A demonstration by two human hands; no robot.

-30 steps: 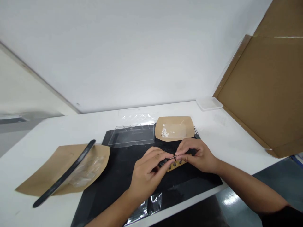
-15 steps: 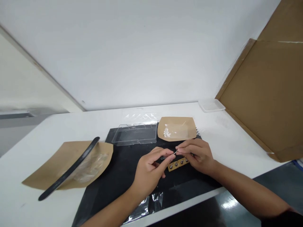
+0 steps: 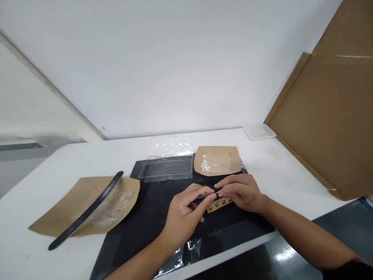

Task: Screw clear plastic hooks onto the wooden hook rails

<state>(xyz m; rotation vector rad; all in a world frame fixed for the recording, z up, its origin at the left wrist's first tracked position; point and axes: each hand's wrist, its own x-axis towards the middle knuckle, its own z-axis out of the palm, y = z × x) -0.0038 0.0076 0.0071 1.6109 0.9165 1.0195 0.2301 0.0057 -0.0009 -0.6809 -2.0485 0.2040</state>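
My left hand [image 3: 186,212] pinches one end of a small, thin silvery metal piece [image 3: 217,192] between thumb and forefinger. At the piece's other end, the fingertips of my right hand [image 3: 240,190] are closed on it; a whitish bit shows there, too small to name. Just below the fingers lies a short yellowish strip [image 3: 220,205] carrying several round metal studs, its right end partly covered by my right hand. Both hands are over a black mat [image 3: 151,217]. A small clear piece [image 3: 201,196] shows beside my left fingertips.
Behind the hands sits a kraft paper tray [image 3: 233,151] with small white pieces. A clear plastic tray [image 3: 166,179] lies to its left. Another kraft tray [image 3: 67,194] holds clear bags and a curved black strip [image 3: 87,212]. A translucent container [image 3: 259,132] stands near the cardboard [image 3: 326,116].
The fingertips have shifted slightly down in view, and the metal piece now lies more level between them. My right fingers have drawn a little closer around its end.
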